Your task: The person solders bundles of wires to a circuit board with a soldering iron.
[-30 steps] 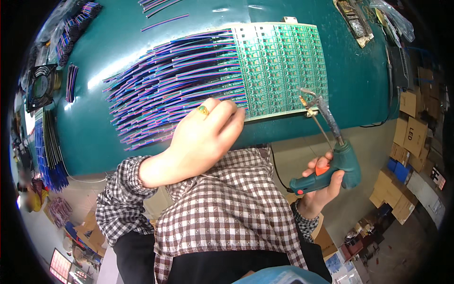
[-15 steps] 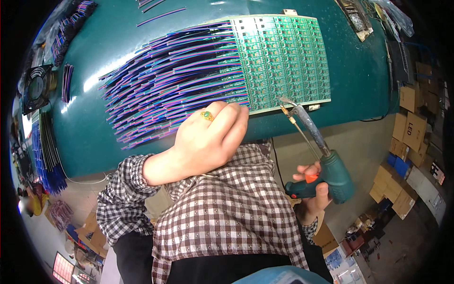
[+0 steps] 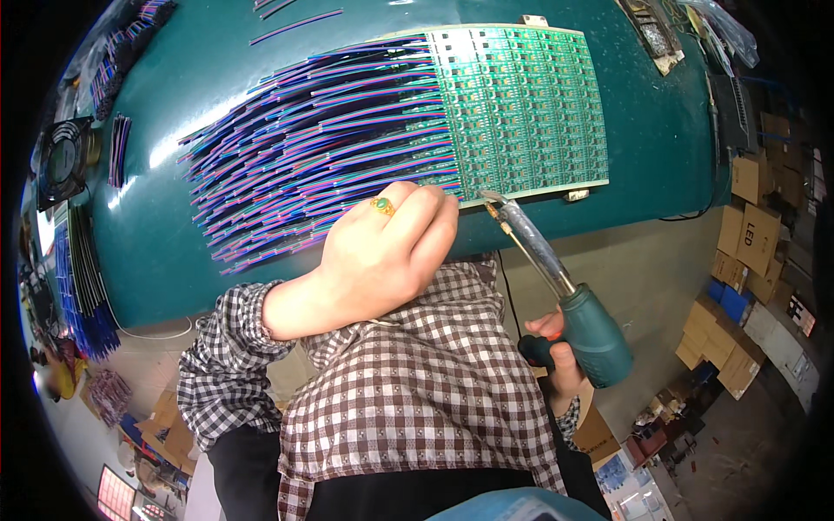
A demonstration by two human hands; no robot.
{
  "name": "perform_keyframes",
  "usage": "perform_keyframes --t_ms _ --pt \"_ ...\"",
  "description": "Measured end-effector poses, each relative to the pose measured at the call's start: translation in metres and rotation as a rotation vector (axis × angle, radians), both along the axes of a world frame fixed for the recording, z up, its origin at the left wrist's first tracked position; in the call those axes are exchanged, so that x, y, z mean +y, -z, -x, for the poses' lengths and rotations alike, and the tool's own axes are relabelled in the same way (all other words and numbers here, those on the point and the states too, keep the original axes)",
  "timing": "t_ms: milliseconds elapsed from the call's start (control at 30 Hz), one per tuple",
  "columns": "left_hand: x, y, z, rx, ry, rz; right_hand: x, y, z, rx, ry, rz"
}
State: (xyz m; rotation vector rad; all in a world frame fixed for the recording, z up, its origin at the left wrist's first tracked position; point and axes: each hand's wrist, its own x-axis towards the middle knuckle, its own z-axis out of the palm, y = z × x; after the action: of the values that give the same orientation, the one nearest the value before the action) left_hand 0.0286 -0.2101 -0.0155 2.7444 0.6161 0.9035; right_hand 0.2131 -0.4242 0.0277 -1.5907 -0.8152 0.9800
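A panel of green circuit boards [image 3: 530,113] lies on the green table, with many thin striped ribbon wires [image 3: 304,148] fanning out leftward from its left part. My left hand [image 3: 378,252], with a ring on one finger, is closed at the panel's near edge, over the nearest wires. Its fingertips are hidden, so what they pinch does not show. Gripped by the handle in my right hand [image 3: 565,369] is a green soldering gun [image 3: 598,339] with a metal barrel and a thin feed tube. Its tip is at the panel's near edge, just right of my left fingers.
Loose wires [image 3: 295,27] lie at the far side of the table, and more wire bundles [image 3: 87,286] hang at its left edge. A black fan [image 3: 66,159] stands at the left. A metal tray [image 3: 651,35] sits far right; cardboard boxes [image 3: 751,230] are beyond the table's right side.
My right hand has brought the soldering gun leftward, its tip now closer to my left fingers at the panel's near edge. My left hand has hardly moved.
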Motion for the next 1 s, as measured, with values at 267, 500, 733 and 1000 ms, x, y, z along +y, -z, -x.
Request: perform_keyframes --t_ms 267,500,733,1000 --pt "0.000 -0.002 0.001 0.002 0.000 0.004 -0.007 0.007 -0.006 -0.015 -0.024 0.038" --pt "-0.001 -0.002 0.001 0.017 0.004 0.005 -0.003 0.009 -0.003 -0.004 0.029 -0.010" --pt "-0.001 -0.002 0.002 0.005 0.008 0.025 -0.004 0.010 -0.004 -0.040 -0.005 0.019" --pt "-0.001 -0.002 0.001 -0.001 0.009 0.032 -0.004 0.007 0.000 0.075 0.067 -0.017"
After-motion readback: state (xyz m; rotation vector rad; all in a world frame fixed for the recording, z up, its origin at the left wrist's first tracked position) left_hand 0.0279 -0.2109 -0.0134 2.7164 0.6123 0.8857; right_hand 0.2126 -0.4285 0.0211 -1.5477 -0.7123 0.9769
